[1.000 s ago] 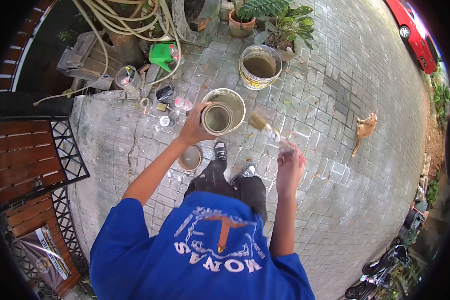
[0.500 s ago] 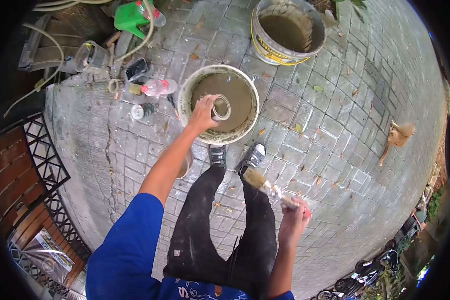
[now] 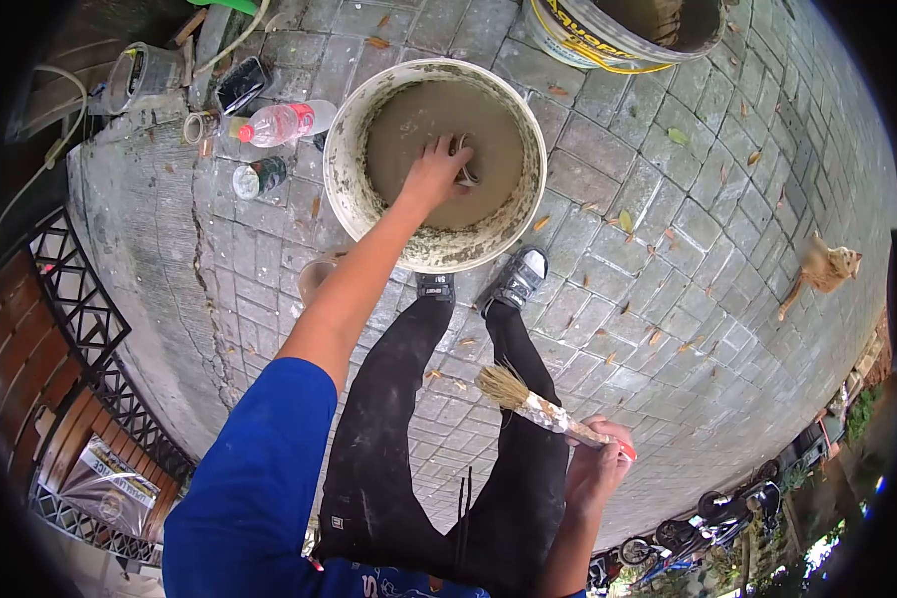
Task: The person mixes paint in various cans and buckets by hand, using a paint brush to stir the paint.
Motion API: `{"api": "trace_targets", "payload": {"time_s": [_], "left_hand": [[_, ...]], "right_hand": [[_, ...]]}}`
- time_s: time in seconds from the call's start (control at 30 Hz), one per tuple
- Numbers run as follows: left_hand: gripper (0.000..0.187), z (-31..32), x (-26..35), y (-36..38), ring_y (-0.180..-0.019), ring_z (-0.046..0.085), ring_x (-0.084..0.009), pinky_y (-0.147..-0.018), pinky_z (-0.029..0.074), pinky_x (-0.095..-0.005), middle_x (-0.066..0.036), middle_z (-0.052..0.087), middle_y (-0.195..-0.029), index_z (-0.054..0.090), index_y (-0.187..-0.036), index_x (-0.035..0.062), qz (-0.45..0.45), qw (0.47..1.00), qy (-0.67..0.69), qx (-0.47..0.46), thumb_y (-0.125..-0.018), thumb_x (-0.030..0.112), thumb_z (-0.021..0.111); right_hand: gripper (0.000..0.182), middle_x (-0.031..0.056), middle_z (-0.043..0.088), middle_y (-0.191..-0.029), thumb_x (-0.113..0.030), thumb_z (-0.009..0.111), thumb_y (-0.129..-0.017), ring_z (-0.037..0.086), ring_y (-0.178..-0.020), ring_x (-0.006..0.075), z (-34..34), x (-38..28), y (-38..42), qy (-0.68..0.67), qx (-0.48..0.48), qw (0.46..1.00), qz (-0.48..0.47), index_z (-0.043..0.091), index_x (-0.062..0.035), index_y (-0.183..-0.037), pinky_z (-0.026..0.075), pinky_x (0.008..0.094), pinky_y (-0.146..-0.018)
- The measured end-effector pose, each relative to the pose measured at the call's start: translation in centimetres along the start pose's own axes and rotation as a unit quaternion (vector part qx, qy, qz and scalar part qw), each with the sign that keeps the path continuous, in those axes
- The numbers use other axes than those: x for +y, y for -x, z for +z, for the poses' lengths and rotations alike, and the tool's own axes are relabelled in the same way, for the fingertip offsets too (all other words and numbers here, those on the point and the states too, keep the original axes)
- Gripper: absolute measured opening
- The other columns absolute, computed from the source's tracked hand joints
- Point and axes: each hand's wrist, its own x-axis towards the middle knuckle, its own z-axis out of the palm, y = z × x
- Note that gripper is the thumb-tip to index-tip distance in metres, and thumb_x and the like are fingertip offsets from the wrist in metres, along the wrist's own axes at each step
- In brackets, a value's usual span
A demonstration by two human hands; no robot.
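Note:
Down inside a white bucket (image 3: 352,194) of grey-brown liquid, my left hand (image 3: 436,175) is closed on a small round cup (image 3: 467,165). The cup is at the liquid's surface, and most of it is hidden by my fingers. My right hand (image 3: 598,466) is wrapped round the handle of a paintbrush (image 3: 540,407) over my right leg. The brush has tan bristles, a whitish crusted ferrule and a red handle end. Its bristles point up and left, apart from the bucket.
A second bucket (image 3: 593,38) with a yellow handle stands at the top. Left of the white bucket are a plastic bottle (image 3: 287,124), a can (image 3: 260,178), a clear tub (image 3: 141,78) and a hose (image 3: 59,149). A ginger cat (image 3: 823,267) is on the paving at right.
My left hand has lowered the cup into the bucket's liquid and tilted it. The right hand has shifted slightly with the brush. The view has moved closer to the bucket.

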Motion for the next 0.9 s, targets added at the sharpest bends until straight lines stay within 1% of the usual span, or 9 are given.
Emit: {"api": "trace_targets", "payload": {"time_s": [0.13,0.2,0.23,0.3,0.4,0.53,0.6,0.7,0.9], "left_hand": [[0.055,1.8,0.7,-1.4,-0.119,0.056,-0.0435,-0.091,0.055,-0.0516,-0.020,0.045,-0.141,0.063,-0.117,0.0171,-0.045,0.995,-0.021,-0.083,-0.069,0.031,0.086],[0.045,3.1,0.6,-2.1,-0.118,0.058,-0.0428,-0.090,0.056,-0.0507,-0.020,0.045,-0.141,0.068,-0.111,0.0157,-0.082,0.986,-0.046,-0.139,-0.072,0.032,0.084],[0.042,3.9,0.4,-2.3,-0.117,0.058,-0.0434,-0.090,0.056,-0.0508,-0.020,0.045,-0.140,0.070,-0.109,0.0150,-0.096,0.983,-0.051,-0.150,-0.073,0.032,0.083],[0.037,4.8,0.0,-2.6,-0.114,0.060,-0.0446,-0.090,0.056,-0.0510,-0.020,0.045,-0.140,0.073,-0.105,0.0136,-0.124,0.976,-0.060,-0.171,-0.076,0.034,0.081],[0.036,4.4,-0.3,-2.3,-0.112,0.061,-0.0438,-0.090,0.056,-0.0509,-0.022,0.046,-0.139,0.074,-0.106,0.0106,-0.139,0.975,0.001,-0.176,-0.080,0.035,0.079],[0.039,1.3,1.2,-0.1,-0.107,0.065,-0.0429,-0.090,0.056,-0.0481,-0.027,0.044,-0.142,0.074,-0.104,0.0075,-0.138,0.982,0.045,-0.119,-0.080,0.037,0.080],[0.040,-0.6,1.7,0.9,-0.105,0.065,-0.0447,-0.091,0.056,-0.0482,-0.028,0.043,-0.142,0.074,-0.103,0.0066,-0.157,0.979,0.098,-0.090,-0.079,0.038,0.081],[0.044,-2.7,1.8,2.8,-0.103,0.066,-0.0458,-0.092,0.055,-0.0490,-0.028,0.043,-0.144,0.074,-0.102,0.0044,-0.144,0.981,0.132,-0.018,-0.077,0.039,0.083],[0.047,-6.4,2.0,6.2,-0.114,0.062,-0.0445,-0.098,0.052,-0.0480,-0.027,0.040,-0.148,0.072,-0.097,0.0002,-0.097,0.978,0.175,0.062,-0.077,0.040,0.084]], "right_hand": [[0.042,0.0171,0.062,-0.091,-0.038,0.065,-0.097,0.062,-0.077,0.0264,0.3,-0.2,-0.7,0.007,0.001,1.000,0.000,0.063,0.0036,-0.106,0.056,0.0377,-0.068],[0.040,0.0136,0.059,-0.091,-0.038,0.064,-0.098,0.057,-0.081,0.0236,0.5,-0.6,-0.9,0.014,-0.008,1.000,0.014,0.060,0.0003,-0.108,0.050,0.0355,-0.070],[0.039,0.0118,0.058,-0.090,-0.038,0.063,-0.098,0.055,-0.083,0.0222,0.5,-0.8,-1.0,0.017,-0.013,1.000,0.022,0.059,-0.0013,-0.109,0.047,0.0343,-0.072],[0.039,0.0121,0.058,-0.091,-0.038,0.064,-0.098,0.055,-0.082,0.0221,0.3,-0.7,-1.0,0.016,-0.015,0.999,0.024,0.059,-0.0013,-0.109,0.047,0.0342,-0.072],[0.039,0.0126,0.058,-0.091,-0.038,0.064,-0.098,0.056,-0.082,0.0224,0.2,-0.9,-1.3,0.019,-0.017,0.999,0.027,0.059,-0.0011,-0.109,0.048,0.0341,-0.073],[0.043,0.0181,0.062,-0.089,-0.038,0.064,-0.098,0.064,-0.076,0.0264,0.3,-1.1,-1.0,0.031,-0.003,0.999,0.012,0.065,0.0039,-0.107,0.056,0.0381,-0.070],[0.042,0.0178,0.062,-0.088,-0.037,0.064,-0.098,0.064,-0.076,0.0265,0.6,-1.5,-0.8,0.023,-0.015,1.000,0.011,0.065,0.0042,-0.107,0.056,0.0382,-0.071],[0.041,0.0176,0.062,-0.087,-0.036,0.064,-0.098,0.064,-0.077,0.0269,1.5,-2.5,-0.4,0.014,-0.023,1.000,0.010,0.065,0.0046,-0.106,0.056,0.0383,-0.072],[0.041,0.0181,0.063,-0.090,-0.035,0.065,-0.097,0.065,-0.078,0.0273,2.7,-5.1,1.0,0.008,-0.050,0.999,-0.010,0.065,0.0050,-0.107,0.056,0.0389,-0.073]]}}
